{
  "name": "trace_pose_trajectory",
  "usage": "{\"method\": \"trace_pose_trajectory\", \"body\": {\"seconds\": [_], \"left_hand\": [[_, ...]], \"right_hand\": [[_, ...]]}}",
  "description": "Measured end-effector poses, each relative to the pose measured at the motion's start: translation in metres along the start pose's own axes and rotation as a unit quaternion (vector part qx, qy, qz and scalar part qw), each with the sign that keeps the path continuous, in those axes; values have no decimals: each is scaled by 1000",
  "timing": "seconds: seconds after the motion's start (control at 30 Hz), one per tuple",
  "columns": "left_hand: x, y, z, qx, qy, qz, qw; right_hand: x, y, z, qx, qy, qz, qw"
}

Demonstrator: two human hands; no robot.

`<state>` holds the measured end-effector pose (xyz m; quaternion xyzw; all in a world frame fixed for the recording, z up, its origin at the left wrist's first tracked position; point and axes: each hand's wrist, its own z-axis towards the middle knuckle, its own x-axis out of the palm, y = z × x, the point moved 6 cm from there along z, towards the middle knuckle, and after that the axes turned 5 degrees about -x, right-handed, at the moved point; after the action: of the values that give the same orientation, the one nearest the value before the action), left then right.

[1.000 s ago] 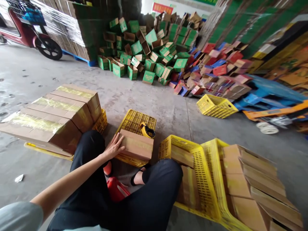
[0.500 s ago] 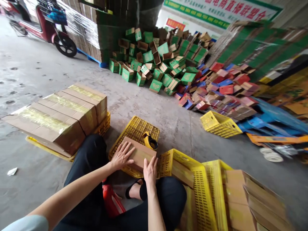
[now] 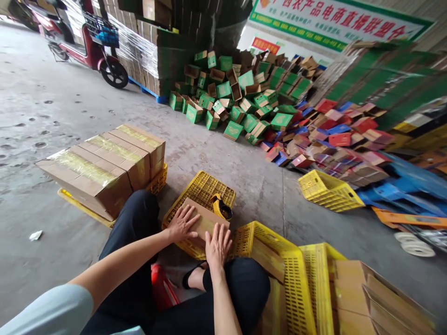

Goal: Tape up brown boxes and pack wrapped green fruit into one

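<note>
A closed brown cardboard box point(image 3: 206, 218) lies on an upturned yellow plastic crate point(image 3: 200, 186) between my knees. My left hand point(image 3: 182, 224) rests on its left end, fingers spread flat. On the right end lies my right hand point(image 3: 217, 244), its fingers stretched out over the top near the edge. Neither hand is wrapped round anything. Just behind the box, on the crate, sits a yellow tape dispenser point(image 3: 222, 207), which no hand touches.
Taped cartons point(image 3: 115, 163) stand on a yellow crate at my left. At my right, a yellow crate point(image 3: 296, 279) holds cardboard boxes, with flattened cartons point(image 3: 377, 298) beyond. Ahead are heaped green boxes point(image 3: 233, 111), red and blue boxes point(image 3: 335, 135) and a parked scooter point(image 3: 87, 46).
My right hand has shifted slightly inward and lies flatter on the box. My left hand stays at its left end. The whole view has swung slightly left.
</note>
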<state>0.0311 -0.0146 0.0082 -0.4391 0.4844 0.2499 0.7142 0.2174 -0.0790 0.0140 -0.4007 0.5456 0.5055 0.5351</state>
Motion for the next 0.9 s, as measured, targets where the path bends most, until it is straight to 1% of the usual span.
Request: {"method": "trace_pose_trajectory", "body": {"seconds": [0.07,0.13,0.33,0.43,0.5,0.57,0.63,0.73,0.8,0.83,0.9], "left_hand": [[3,2,0,8,-1,4,1000],[6,3,1,19,-3,11,1000],[17,8,5,39,2,17,999],[22,7,5,52,6,10,999],[25,8,5,40,12,5,999],[26,9,7,18,21,-5,1000],[26,11,8,6,27,-18,999],[22,10,9,20,33,-28,999],[20,11,7,24,40,-28,999],[20,13,6,14,40,-28,999],[21,22,3,-26,28,-36,999]], "right_hand": [[1,9,-3,-35,18,-15,999],[2,12,-3,-48,30,-25,998],[4,8,5,-44,61,-66,995],[3,12,7,-37,68,-88,993],[4,19,7,-26,71,-97,992],[7,31,9,-32,74,-95,992],[12,46,12,-61,75,-78,992],[14,64,15,-92,64,-49,992],[12,68,16,-102,57,-38,992],[10,69,16,-107,57,-34,992],[9,70,15,-110,63,-30,991]]}}
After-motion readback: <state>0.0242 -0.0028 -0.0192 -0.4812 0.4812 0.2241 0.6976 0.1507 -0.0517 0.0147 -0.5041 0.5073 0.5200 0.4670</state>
